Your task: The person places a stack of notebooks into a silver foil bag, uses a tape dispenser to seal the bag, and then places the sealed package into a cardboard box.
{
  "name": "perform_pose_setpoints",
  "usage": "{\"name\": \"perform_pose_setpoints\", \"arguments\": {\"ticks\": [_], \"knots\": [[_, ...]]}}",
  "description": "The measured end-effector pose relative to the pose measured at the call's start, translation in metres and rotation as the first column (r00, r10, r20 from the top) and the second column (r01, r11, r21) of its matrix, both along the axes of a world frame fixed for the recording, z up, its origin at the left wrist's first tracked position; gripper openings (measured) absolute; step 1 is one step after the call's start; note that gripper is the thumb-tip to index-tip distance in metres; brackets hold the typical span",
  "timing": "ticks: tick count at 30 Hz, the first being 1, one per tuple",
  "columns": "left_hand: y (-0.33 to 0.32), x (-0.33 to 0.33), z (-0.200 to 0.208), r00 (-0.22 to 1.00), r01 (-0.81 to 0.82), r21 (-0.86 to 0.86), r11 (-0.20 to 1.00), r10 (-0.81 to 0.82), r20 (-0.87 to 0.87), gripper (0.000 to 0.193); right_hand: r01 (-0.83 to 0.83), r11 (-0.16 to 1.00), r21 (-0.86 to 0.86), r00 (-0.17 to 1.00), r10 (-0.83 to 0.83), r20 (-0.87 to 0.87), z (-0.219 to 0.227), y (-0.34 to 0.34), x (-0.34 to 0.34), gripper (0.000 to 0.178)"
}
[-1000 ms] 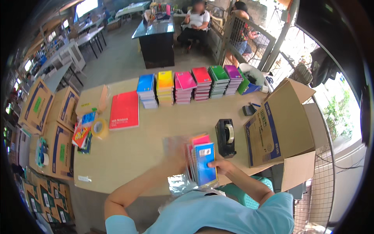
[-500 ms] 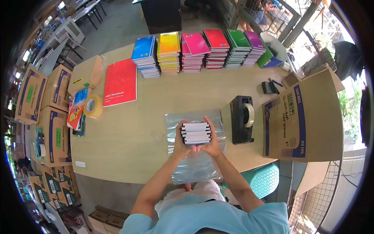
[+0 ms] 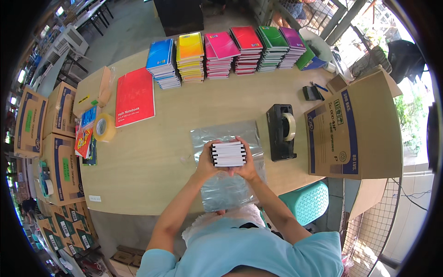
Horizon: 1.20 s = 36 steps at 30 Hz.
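Note:
Between my two hands is a stack of spiral notebooks (image 3: 229, 154), its white page edges and dark bindings facing up. My left hand (image 3: 206, 159) is closed around the left side of the stack, and my right hand (image 3: 247, 161) clasps the right side. Both sets of fingertips meet beneath or near its lower edge. Under the stack, a clear plastic bag (image 3: 226, 191) lies flat on the table (image 3: 138, 180). Just right of the bag stands a black tape dispenser (image 3: 280, 134) with a roll of tape. The notebooks' covers are hidden.
Colourful piles of notebooks (image 3: 190, 57) line the table's far edge. A red notebook (image 3: 135, 97) and a tape roll (image 3: 105, 127) lie at the left. An open cardboard box (image 3: 353, 129) stands right, a green stool (image 3: 307, 203) below it. More cardboard boxes (image 3: 64, 168) are stacked left.
The view has shifted slightly. Both hands keep their hold on the notebook stack, which has tipped a little so its page edges show more squarely.

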State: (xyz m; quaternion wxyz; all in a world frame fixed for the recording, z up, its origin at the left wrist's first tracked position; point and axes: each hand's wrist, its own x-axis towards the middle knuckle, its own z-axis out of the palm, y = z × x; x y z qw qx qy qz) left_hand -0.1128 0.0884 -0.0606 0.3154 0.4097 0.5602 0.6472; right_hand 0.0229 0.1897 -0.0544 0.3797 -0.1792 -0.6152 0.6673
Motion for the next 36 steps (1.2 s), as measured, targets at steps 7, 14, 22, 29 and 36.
{"name": "perform_pose_setpoints", "arguments": {"ticks": [7,14,22,29,36], "knots": [[0.004,-0.005,0.008,0.998,0.05,-0.228,0.972,-0.06,-0.035,0.104,0.069,0.992,-0.101,0.997,-0.066,0.035,-0.028,-0.005,0.001,0.109],[-0.003,0.012,0.064,0.917,0.025,-0.098,0.995,0.017,0.399,0.082,0.171,0.964,-0.206,0.946,-0.102,0.308,0.048,-0.004,-0.008,0.073],[-0.037,0.023,0.046,0.378,0.097,0.211,0.973,-0.232,0.896,0.07,-0.1,0.888,-0.449,0.964,0.199,0.178,0.136,-0.008,0.029,0.065],[-0.021,0.041,0.068,-0.3,0.016,0.788,0.615,-0.749,0.591,0.058,-0.216,0.903,-0.37,0.904,0.329,0.275,0.155,0.006,0.047,0.039],[-0.016,0.037,0.09,-0.337,-0.032,0.832,0.554,-0.789,0.513,0.067,-0.229,0.972,-0.044,0.912,0.23,0.34,0.198,-0.009,0.042,0.031]]}}
